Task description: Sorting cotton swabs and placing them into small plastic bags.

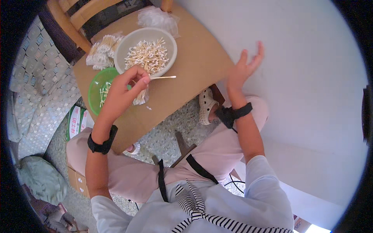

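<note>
My left hand (130,83) pinches a cotton swab (165,77) between thumb and fingers, its white tip pointing right. It hovers over the near edge of a pale grey bowl (173,48) heaped with loose cotton swabs (145,54). Partly behind that hand stands a green bowl (93,91) with fewer cotton swabs (104,93) in it. More swabs (140,98) lie just under the hand, partly hidden by it. Off to the right, away from the bowls, my right hand (244,70) is raised with its fingers apart, holding nothing, in front of the white wall.
Bagged bundles of cotton swabs (103,50) lie left of the grey bowl, and clear plastic bags (159,19) behind it. All rest on a brown board (198,58). A wooden chair (77,27) stands at the far left; a white wall (311,77) bounds the right.
</note>
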Tool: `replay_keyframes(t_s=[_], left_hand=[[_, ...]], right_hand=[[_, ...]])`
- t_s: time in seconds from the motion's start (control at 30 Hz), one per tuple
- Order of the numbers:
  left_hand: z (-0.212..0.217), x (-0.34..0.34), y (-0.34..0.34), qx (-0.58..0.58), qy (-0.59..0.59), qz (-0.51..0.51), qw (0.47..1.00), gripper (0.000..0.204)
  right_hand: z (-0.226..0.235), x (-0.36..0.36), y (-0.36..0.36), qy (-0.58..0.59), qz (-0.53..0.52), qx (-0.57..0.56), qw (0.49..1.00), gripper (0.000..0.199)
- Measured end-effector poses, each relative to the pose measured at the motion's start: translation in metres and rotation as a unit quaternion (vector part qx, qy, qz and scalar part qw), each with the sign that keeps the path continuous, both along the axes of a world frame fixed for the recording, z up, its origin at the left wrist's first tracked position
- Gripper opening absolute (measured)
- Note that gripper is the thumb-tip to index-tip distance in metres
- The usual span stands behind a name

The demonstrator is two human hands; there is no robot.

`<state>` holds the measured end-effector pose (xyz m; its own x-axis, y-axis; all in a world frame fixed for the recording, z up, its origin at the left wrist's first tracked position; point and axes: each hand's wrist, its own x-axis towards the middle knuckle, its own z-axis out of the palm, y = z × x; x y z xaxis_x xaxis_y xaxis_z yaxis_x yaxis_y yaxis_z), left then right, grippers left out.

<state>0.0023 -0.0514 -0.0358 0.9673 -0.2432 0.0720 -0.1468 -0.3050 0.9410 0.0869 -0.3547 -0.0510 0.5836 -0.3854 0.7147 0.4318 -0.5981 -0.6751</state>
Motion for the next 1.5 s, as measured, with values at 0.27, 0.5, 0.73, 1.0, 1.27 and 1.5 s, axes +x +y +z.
replay_keyframes(t_s=[0.27,0.5,0.73,1.0,1.27,1.5], left_hand=[[0.001,-0.019,0.019,0.048,-0.012,0.024,0.998,0.014],[0.009,-0.037,0.012,0.065,-0.01,0.003,0.998,0.01],[0.006,-0.042,0.019,0.054,-0.056,0.042,0.996,0.009],[0.001,-0.038,0.024,0.03,0.008,0.029,0.999,0.011],[-0.008,-0.036,0.029,0.024,0.011,0.027,0.999,0.017],[-0.017,-0.026,0.037,0.031,-0.045,0.142,0.988,0.016]], right_hand=[[0.04,0.016,-0.099,-0.01,-0.294,-0.368,0.882,0.073],[0.047,0.015,-0.124,0.122,-0.352,-0.544,0.752,0.082],[0.045,0.013,-0.127,0.131,-0.361,-0.559,0.735,0.086],[0.056,0.004,-0.131,0.073,-0.342,-0.55,0.758,0.098],[0.049,0.009,-0.123,0.028,-0.335,-0.567,0.752,0.106],[0.05,0.009,-0.137,0.063,-0.342,-0.59,0.729,0.106]])
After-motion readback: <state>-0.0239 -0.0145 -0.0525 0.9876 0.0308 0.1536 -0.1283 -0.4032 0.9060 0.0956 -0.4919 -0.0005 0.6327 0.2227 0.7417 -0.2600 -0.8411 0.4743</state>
